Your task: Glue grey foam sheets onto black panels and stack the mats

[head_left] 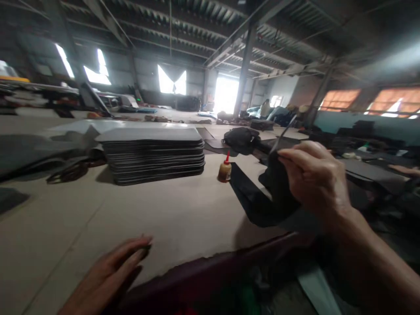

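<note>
My right hand (315, 175) is raised on the right, with thumb and fingers pinched on the top edge of a black piece of sheet material (278, 186). The piece hangs from the pinch and bends onto the table, where a long dark part (247, 194) lies flat. My left hand (110, 273) is low over the near side of the table, fingers stretched out and slightly blurred, apart from any piece. Between the hands and farther back stands a small glue bottle (225, 171) with a red pointed nozzle, beside the dark part.
A tall, neat stack of dark sheets (154, 159) stands on the pale table (157, 210), left of the bottle. Behind the bottle lies a black bundle (241, 140). Crumpled dark material (75, 166) lies at the left. Another person's hand (405, 169) shows at the right edge.
</note>
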`<state>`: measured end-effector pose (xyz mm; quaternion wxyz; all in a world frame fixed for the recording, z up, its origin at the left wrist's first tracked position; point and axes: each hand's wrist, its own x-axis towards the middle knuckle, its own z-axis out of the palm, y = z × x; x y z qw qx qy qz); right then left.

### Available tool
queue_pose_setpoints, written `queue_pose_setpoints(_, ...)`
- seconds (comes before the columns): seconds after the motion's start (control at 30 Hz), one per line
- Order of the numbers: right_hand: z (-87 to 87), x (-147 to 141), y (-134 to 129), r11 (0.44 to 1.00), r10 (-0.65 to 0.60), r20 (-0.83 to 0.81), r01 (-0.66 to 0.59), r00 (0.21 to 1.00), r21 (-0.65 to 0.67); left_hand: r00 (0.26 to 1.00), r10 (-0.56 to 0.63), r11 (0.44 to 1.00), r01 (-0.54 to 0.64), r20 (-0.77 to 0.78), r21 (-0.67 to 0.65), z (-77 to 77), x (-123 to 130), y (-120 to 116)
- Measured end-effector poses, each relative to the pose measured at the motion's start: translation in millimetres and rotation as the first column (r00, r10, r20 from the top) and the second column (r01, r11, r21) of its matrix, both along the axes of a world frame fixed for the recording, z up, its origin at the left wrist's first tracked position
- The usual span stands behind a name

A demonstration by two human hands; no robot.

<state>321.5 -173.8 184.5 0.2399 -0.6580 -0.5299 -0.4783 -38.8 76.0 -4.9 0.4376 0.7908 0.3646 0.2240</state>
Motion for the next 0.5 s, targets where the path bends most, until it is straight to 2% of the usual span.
queue_pose_setpoints(0.07,-7.7,-49.3,37.4,0.984,0.161,-0.018,-0.162,0.987,-0.072,0.996,-0.028,0.952,0.054,0.089,-0.301,15.7,16.5,-24.1)
queue_pose_setpoints(0.13,-28.7,-95.3,77.2,0.919,0.327,-0.08,-0.337,0.942,-0.204,0.95,0.047,0.872,0.111,0.307,-0.476,28.3,32.8,-40.8)
queue_pose_setpoints(0.2,-59.8,-134.3,114.0,0.803,0.46,-0.125,-0.472,0.879,-0.365,0.854,0.209,0.807,0.125,0.477,-0.577,36.3,42.6,-46.5)
queue_pose_setpoints(0.23,-77.4,-150.2,129.9,0.73,0.513,-0.174,-0.534,0.841,-0.427,0.806,0.299,0.77,0.112,0.511,-0.628,38.7,44.3,-45.3)
queue_pose_setpoints(0.3,-111.7,-172.9,154.6,0.596,0.529,-0.318,-0.611,0.787,-0.521,0.762,0.438,0.676,0.07,0.476,-0.734,40.9,42.6,-37.4)
queue_pose_setpoints(0.33,-126.4,-179.6,163.0,0.511,0.534,-0.398,-0.66,0.746,-0.551,0.766,0.477,0.628,0.045,0.43,-0.777,41.0,40.3,-32.1)
queue_pose_setpoints(0.4,-147.2,-184.2,171.7,0.374,0.5,-0.534,-0.726,0.682,-0.577,0.814,0.47,0.561,0.024,0.342,-0.828,40.2,35.7,-22.2)
queue_pose_setpoints(0.43,-152.8,-182.6,172.3,0.315,0.473,-0.6,-0.76,0.645,-0.568,0.837,0.451,0.549,0.014,0.31,-0.836,39.8,34.4,-18.3)
queue_pose_setpoints(0.5,-155.8,-173.8,166.7,0.22,0.409,-0.732,-0.837,0.545,-0.5,0.866,0.426,0.564,-0.027,0.263,-0.826,39.2,34.9,-12.8)
